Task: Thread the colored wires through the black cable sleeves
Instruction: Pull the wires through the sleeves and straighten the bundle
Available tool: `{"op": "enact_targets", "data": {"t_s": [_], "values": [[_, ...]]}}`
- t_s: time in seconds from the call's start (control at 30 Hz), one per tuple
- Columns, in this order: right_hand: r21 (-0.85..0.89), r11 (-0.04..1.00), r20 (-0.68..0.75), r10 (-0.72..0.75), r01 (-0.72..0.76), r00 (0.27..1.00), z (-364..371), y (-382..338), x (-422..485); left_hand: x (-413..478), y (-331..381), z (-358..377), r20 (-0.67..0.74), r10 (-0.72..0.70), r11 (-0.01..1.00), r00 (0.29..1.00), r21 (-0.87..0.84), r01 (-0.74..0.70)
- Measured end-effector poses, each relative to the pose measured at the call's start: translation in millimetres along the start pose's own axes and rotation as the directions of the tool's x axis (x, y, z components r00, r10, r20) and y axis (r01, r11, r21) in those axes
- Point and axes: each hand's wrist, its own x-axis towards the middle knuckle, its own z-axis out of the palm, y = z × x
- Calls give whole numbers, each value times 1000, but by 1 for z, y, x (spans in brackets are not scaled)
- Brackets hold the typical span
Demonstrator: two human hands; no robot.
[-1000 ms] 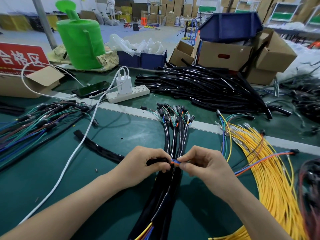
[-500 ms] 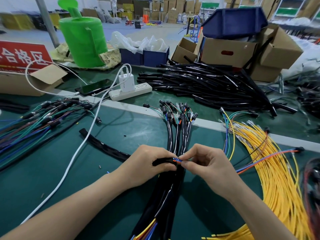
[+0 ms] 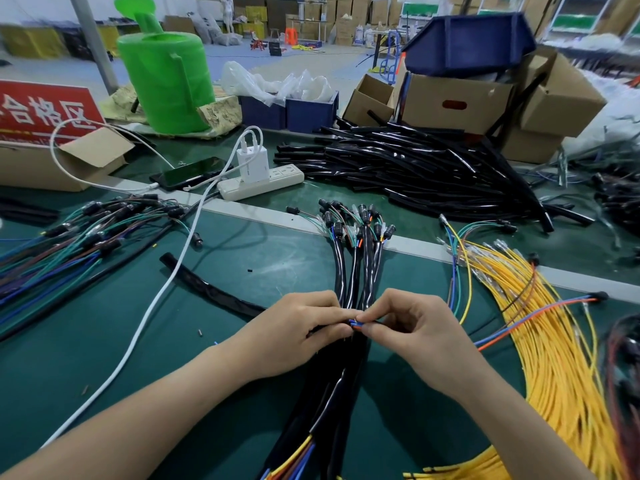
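Observation:
My left hand (image 3: 298, 336) grips the end of a black cable sleeve (image 3: 214, 289) that trails off to the left across the green mat. My right hand (image 3: 414, 329) pinches the tips of a blue and orange wire pair (image 3: 530, 322) right at the sleeve's mouth, where a short bit of blue and orange shows between my fingertips. The wires run off to the right to a black connector. Under my hands lies a bundle of finished sleeved cables (image 3: 353, 271). The sleeve's opening is hidden by my fingers.
A heap of empty black sleeves (image 3: 415, 168) lies at the back, yellow wires (image 3: 547, 334) fan out on the right, and mixed coloured wires (image 3: 69, 244) on the left. A white cable (image 3: 152, 306), power strip (image 3: 259, 183), phone, green watering can and cardboard boxes stand behind.
My hands have drawn closer together and less of the blue and orange wire shows between them. The view has shifted slightly.

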Motion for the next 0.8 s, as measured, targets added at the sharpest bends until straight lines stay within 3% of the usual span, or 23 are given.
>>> {"op": "enact_targets", "data": {"t_s": [0.2, 0.43, 0.8], "values": [[-33, 999, 10, 15, -15, 1000, 0, 0, -1, 0, -1, 3, -69, -19, 1000, 997, -13, 18], [-144, 989, 13, 10, -8, 1000, -2, -6, -3, -2, 0, 5, -45, -8, 1000, 999, -12, 7], [-153, 987, -18, 41, -43, 999, -4, -10, -3, 0, 2, 6, -31, -6, 1000, 999, -2, 6]]}}
